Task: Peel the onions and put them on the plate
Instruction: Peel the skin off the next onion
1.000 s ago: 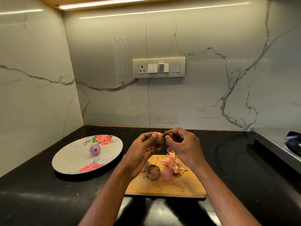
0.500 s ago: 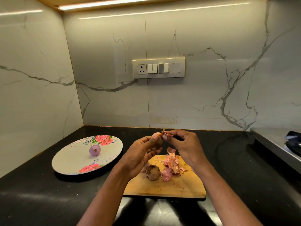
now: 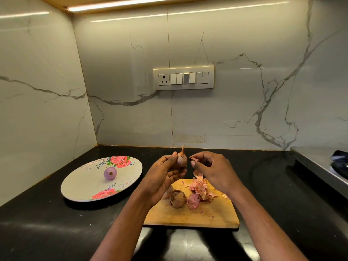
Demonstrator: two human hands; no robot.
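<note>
Onion, partly peeled (image 3: 181, 160): held upright above the far edge of the cutting board (image 3: 190, 213), stem tip pointing to 12 o'clock, gripped between the thumb and curled fingers of the left hand (image 3: 163, 178). Right hand (image 3: 211, 170): placed just beside the onion at its 3 o'clock, apart from it, a scrap of peel (image 3: 194, 159) pinched in the fingertips. Onion, unpeeled, brown (image 3: 177, 199): laid on the board at 6 o'clock of the held one. Loose peels, pink (image 3: 199, 191): heaped on the board, touching the brown onion at its 3 o'clock. Onion, peeled, purple (image 3: 110, 173): set near the middle of the floral plate (image 3: 82, 187), which is found at 9 o'clock of the board. Board and plate are carried by the black counter (image 3: 56, 228). Switch panel (image 3: 183, 78): mounted on the marble wall at 12 o'clock.
</note>
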